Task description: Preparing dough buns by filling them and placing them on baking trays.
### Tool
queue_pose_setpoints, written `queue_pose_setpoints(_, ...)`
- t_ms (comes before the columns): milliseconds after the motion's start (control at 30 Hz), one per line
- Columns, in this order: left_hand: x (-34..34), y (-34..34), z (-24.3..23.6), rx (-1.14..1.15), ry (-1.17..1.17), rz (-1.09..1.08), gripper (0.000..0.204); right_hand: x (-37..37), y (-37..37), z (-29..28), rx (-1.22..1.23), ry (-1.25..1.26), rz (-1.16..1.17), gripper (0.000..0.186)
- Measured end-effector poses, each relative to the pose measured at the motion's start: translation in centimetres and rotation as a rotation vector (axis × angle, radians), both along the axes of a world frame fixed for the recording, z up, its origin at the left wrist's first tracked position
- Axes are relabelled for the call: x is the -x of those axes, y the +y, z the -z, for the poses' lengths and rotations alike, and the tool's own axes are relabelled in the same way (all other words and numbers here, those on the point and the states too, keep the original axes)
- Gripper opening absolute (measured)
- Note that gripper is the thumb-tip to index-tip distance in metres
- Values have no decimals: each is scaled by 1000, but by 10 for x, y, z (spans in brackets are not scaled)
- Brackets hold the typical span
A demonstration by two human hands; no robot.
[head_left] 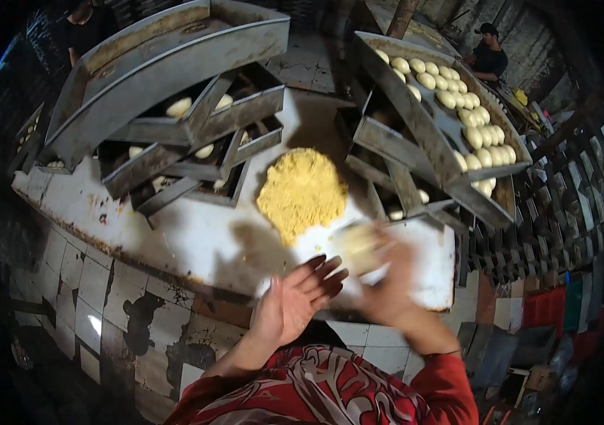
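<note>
My left hand (293,303) is open with its palm turned up, its fingers stretched toward the right and nothing on it. Close by on the right, my right hand (389,283) is smeared by motion. At its fingers is a pale, rounded piece of dough (360,249), blurred along with the hand, so the exact grip is hard to make out. Beyond both hands, a crumbly yellow mound of filling (302,193) lies on the white tabletop (196,244), with a few crumbs at its near edge.
Crosswise-stacked metal trays stand left (174,64) and right (415,152) of the filling. Rows of pale dough balls (451,99) fill the top right tray. Two people, one far left (88,32) and one far right (489,57), are in the background. Tiled floor (93,283) borders the table's front edge.
</note>
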State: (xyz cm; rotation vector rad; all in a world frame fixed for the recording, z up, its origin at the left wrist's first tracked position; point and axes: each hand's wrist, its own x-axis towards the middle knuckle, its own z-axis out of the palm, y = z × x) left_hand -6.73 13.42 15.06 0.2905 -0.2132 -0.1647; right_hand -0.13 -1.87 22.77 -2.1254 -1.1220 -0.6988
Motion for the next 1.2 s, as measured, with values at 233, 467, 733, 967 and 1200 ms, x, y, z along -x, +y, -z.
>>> queue_pose_setpoints(233,81,-5,81,-571,540,-684,32,91,30,88,-437,1007,-82,28)
queue_pose_setpoints(467,89,-28,90,-304,469,-572,35,-69,45,168,-115,336,145,10)
queue_pose_setpoints(733,96,-63,119,-20,640,-450,32,-158,27,193,205,-146,120,17)
queue_pose_setpoints(967,37,-49,87,-274,589,-373,46,-148,-18,165,396,495,79,14)
queue_pose_setpoints(1200,-45,-8,110,-250,377,-253,37,-86,-22,111,-244,1035,33,21)
